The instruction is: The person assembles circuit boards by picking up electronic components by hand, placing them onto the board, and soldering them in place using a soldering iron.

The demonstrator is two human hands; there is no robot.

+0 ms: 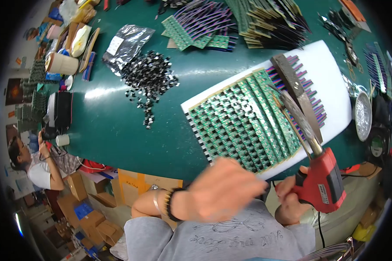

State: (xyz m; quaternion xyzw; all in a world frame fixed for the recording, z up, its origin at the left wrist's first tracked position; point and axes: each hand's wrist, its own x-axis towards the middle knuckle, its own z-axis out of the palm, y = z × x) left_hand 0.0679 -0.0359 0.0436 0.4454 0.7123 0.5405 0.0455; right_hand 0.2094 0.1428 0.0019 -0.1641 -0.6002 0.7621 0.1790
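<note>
My right hand (290, 196) grips a red-and-black soldering gun (326, 185). Its metal tip reaches up over the rows of green circuit boards (235, 117), but I cannot tell whether it touches them. Small black parts sit in lines along many of the boards, which lie on a white foam pad (333, 78). A dark metal bar (297, 89) lies across the coloured wires at the boards' far right side. My left hand (224, 189), smeared by motion, is by the pad's near edge; its fingers are not clear.
On the green table (100, 130) lie a heap of small black parts (148, 74) and a silvery plastic bag (128, 45). Wired boards (270, 21) are stacked at the back. Scissors (350, 48) and a foil-like round dish (363, 115) are at right. Another person (39, 163) is at far left.
</note>
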